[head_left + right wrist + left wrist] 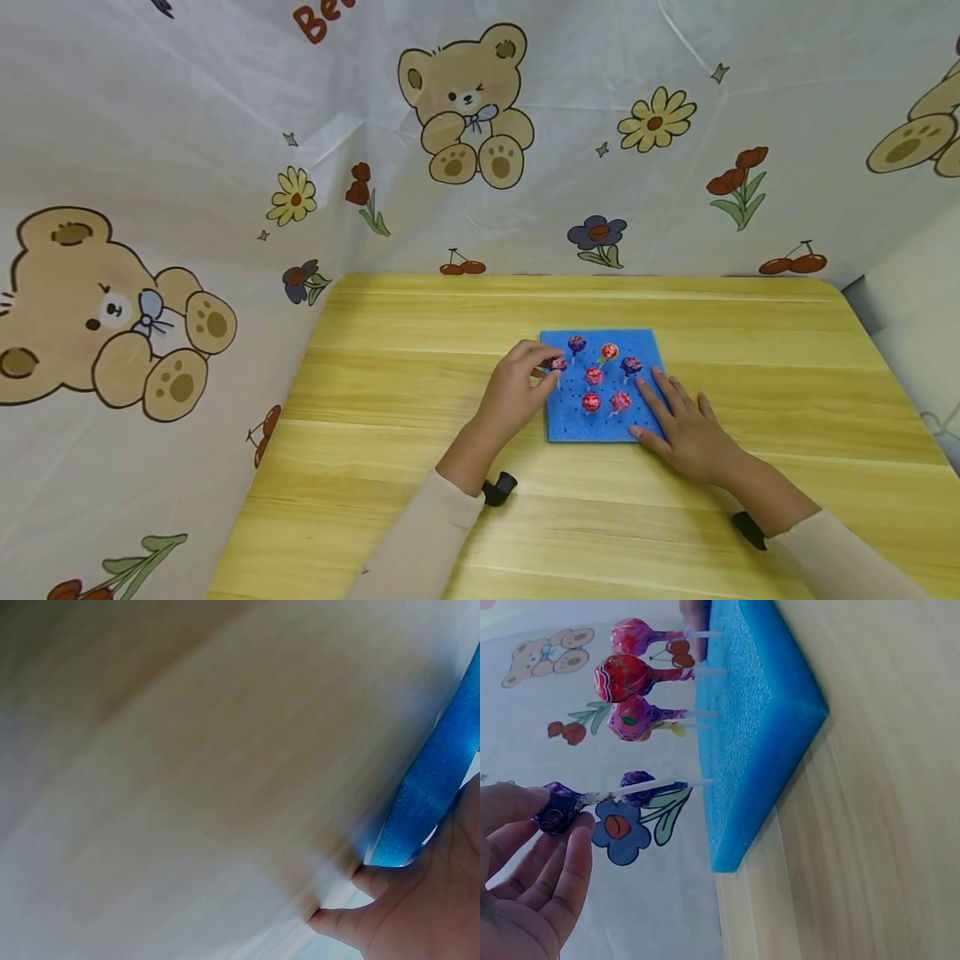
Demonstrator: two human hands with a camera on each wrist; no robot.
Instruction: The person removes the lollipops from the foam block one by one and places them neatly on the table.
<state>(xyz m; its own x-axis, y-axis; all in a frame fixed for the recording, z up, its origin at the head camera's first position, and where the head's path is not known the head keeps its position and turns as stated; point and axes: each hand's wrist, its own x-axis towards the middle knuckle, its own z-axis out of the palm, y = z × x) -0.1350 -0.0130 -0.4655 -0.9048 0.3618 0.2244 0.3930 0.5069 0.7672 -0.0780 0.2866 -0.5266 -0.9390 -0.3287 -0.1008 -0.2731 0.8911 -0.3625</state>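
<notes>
My left hand (517, 387) pinches a dark purple wrapped lollipop (559, 808) by its head, between thumb and fingers. Its white stick points at the blue foam block (570, 429), and in the left wrist view the tip appears just short of the foam. Several other lollipops stand upright in the block: a purple one (577, 343) at the back, another purple one (632, 365) at the right, a red one (591, 402) and a pink one (620, 402) nearer the front. Fingers spread, my right hand (693, 437) rests at the block's right side, partly on the table.
The foam's top is dotted with small holes. Beneath it lies a light wood-grain table (405, 358). A white cloth (540, 225) printed with bears and flowers hangs behind and to the left. Black wrist mounts (500, 489) sit under the forearms.
</notes>
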